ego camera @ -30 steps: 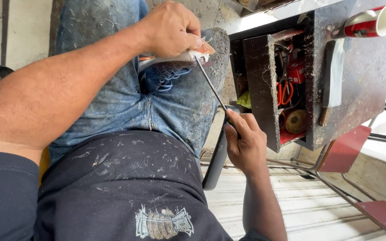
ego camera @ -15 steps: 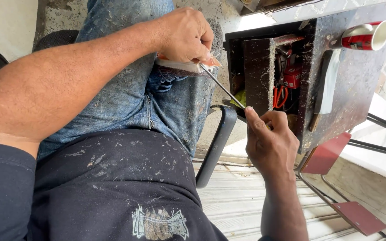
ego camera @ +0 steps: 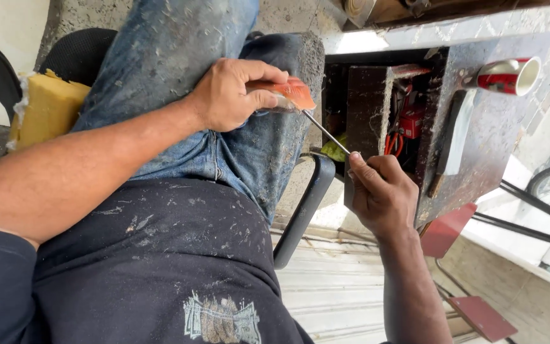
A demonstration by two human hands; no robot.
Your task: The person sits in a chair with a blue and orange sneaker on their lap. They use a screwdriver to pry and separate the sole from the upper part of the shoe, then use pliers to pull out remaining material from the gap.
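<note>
Screwdriver (ego camera: 316, 121) held over lap, both hands on it
L hand (ego camera: 227, 95) fingers closed round orange handle; R hand (ego camera: 380, 194) curled, pinching tip by the desk (ego camera: 498, 127). Keep shaft steady, grip firm

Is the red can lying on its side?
Yes, the red can lies tipped over on the dark worktop, its open white mouth facing sideways.

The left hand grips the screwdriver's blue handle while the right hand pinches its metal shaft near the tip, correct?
Not quite: the handle is orange, not blue, as the head view shows. The left hand does grip it, and the right hand does pinch the screwdriver's metal shaft near the tip.
</note>
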